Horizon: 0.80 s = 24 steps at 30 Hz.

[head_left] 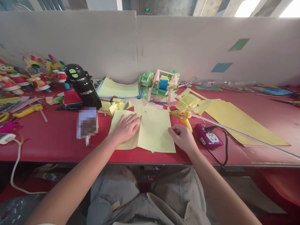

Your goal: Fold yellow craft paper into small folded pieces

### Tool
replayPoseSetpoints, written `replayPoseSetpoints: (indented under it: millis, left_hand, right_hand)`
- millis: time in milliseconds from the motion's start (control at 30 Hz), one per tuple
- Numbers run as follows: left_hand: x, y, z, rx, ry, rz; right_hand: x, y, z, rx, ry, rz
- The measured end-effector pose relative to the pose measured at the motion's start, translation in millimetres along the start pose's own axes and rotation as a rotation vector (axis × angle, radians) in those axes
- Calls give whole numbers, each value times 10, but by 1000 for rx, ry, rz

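A pale yellow paper sheet point(156, 131) with a crease near its middle lies at the front of the red table. My left hand point(127, 127) rests flat on its left part, fingers spread. At the sheet's right edge is my right hand point(181, 136), its fingers curled with the thumb and forefinger together at the paper's edge. Just beyond that hand lies a yellow glue gun point(184, 116). Folded yellow paper pieces point(117, 106) sit behind the sheet, and a small frame model point(162, 86) of sticks and coloured paper stands at the back.
A black bottle point(83, 87) stands at the left behind a blurred-out item point(87, 123). On the right are a purple power socket point(209, 136) with a black cable and yellow sheets point(241, 122). Colourful figures point(37, 76) crowd the far left. A grey partition point(93, 43) runs behind.
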<state>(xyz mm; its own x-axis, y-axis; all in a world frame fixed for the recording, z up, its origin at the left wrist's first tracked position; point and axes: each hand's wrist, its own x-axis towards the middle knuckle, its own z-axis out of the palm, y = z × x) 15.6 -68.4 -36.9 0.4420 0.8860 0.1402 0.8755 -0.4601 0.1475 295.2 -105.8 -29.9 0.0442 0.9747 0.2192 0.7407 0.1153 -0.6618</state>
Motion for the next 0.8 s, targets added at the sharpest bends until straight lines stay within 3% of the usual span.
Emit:
replayPoseSetpoints:
  millis: [200, 533, 800]
  left_hand:
    - [-33, 46, -59, 20, 167, 32]
    - [-70, 8, -33, -17, -29, 23]
    - [-92, 10, -30, -24, -48, 8]
  right_hand:
    - [-14, 41, 7, 123, -40, -30]
    - [5, 51, 25, 53, -11, -11]
    - [-4, 33, 15, 11, -27, -31]
